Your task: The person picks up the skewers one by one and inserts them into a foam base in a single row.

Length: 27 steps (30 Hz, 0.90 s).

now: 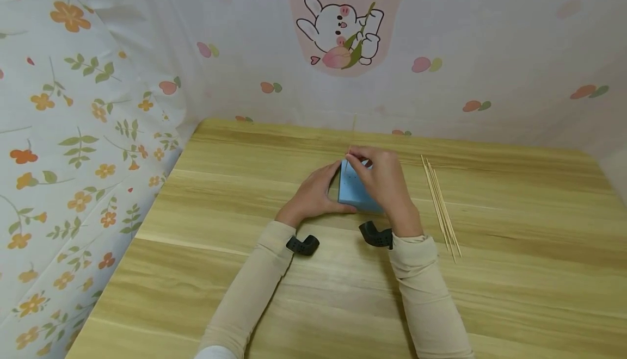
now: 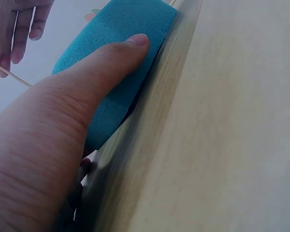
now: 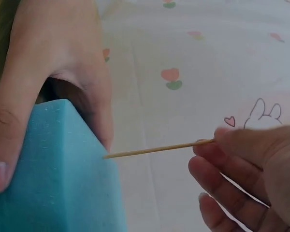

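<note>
A light blue foam block [image 1: 349, 185] sits on the table, with several small dark dots on its top face. My left hand [image 1: 313, 193] grips it from the left, thumb along the near side and fingers around toward the far side. Between thumb and forefinger, my right hand [image 1: 387, 177] pinches a thin wooden skewer [image 3: 154, 150] above the block. In the right wrist view the skewer's lower tip meets the block's top face near a fingertip of the left hand. The left wrist view shows the left thumb [image 2: 106, 63] lying flat against the foam.
Several loose wooden skewers [image 1: 441, 206] lie side by side on the wood-grain table [image 1: 529, 239], to the right of the right hand. A printed cloth [image 1: 235, 32] hangs behind the table's far edge, and a flowered cloth [image 1: 73, 147] covers the left side.
</note>
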Motion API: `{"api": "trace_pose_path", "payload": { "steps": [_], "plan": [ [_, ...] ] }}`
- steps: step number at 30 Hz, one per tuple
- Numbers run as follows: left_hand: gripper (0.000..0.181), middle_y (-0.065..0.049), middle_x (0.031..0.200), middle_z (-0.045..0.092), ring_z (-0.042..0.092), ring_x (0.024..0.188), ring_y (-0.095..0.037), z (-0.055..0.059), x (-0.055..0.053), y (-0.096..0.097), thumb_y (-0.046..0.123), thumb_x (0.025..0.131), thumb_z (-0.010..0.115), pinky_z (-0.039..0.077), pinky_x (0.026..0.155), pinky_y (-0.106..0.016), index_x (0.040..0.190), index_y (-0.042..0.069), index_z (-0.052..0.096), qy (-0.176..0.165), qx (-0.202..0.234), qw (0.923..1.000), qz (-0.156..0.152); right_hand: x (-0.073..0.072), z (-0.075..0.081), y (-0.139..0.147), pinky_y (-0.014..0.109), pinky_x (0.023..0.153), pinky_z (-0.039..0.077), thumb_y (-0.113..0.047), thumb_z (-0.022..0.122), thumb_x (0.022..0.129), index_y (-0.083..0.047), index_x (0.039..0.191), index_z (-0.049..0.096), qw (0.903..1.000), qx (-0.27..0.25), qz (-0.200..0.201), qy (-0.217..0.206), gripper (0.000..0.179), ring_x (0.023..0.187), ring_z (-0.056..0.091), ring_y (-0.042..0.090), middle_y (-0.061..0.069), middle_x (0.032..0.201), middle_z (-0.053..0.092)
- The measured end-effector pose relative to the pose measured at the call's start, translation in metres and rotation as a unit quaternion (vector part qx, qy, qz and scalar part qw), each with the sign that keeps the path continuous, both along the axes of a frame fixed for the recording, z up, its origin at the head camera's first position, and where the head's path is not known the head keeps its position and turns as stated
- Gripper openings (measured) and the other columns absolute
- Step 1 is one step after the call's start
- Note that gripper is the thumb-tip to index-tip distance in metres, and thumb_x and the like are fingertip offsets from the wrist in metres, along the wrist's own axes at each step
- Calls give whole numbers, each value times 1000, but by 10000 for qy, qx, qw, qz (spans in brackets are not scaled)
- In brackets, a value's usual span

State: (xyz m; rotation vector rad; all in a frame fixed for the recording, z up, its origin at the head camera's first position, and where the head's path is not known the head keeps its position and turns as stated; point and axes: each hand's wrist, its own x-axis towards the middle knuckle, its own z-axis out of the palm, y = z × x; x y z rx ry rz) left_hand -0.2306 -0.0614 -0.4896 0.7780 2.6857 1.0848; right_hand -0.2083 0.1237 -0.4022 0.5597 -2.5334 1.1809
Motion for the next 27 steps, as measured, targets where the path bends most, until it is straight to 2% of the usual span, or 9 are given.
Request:
{"api": "trace_pose_path", "payload": {
  "steps": [3,6,9,12,16,19,21,27],
  "plan": [
    [122,-1,165,37,35,150,-23,-1,1,2,63,73,88,32,121,-46,167,24,20,-21,22,10000,38,2,3,5,45,83,57,-18,73,99,2,128,71,9995,-118,-128,-265,35,91,71,29,15,111,76],
    [123,-5,164,37,35,150,-25,0,2,4,61,73,89,32,120,-47,167,19,22,-78,14,9999,104,3,8,15,45,84,56,-22,72,100,0,135,67,9984,-162,-270,-459,42,93,70,30,15,116,75],
    [124,-8,165,36,34,151,-28,1,3,5,60,73,89,32,121,-48,166,12,23,-150,-14,9998,158,6,13,30,45,86,55,-21,67,103,1,131,69,9973,-159,-463,-555,36,96,68,31,17,114,74],
    [126,-9,166,34,33,151,-28,1,3,5,60,73,89,31,121,-48,166,12,21,-197,-45,9996,195,11,15,51,44,85,52,-19,65,105,2,125,72,9950,-126,-745,-650,30,96,67,32,19,111,73],
    [127,-9,167,31,30,153,-29,1,3,3,61,73,89,29,122,-50,167,12,20,-265,-79,9994,220,19,9,90,47,81,51,-21,62,106,2,122,73,9886,269,-1178,-902,30,96,66,35,21,112,72],
    [127,-10,168,29,28,154,-31,2,4,3,61,74,88,28,122,-51,167,11,18,-295,-85,9994,186,25,-2,124,54,79,52,-21,62,105,3,118,74,9806,755,-1388,-1162,29,96,67,40,24,111,72],
    [127,-11,169,28,28,154,-31,2,4,2,61,74,88,28,122,-51,167,11,18,-309,-68,9994,159,30,-10,145,52,75,54,-19,64,104,5,112,75,9741,1047,-1424,-1409,27,93,68,41,24,107,73],
    [128,-12,168,28,28,154,-32,1,3,3,61,74,88,27,123,-51,167,9,18,-267,-103,9994,172,40,-21,183,48,72,53,-24,72,99,5,100,74,9428,1627,-1349,-2577,29,85,66,36,21,96,73]
  ]
}}
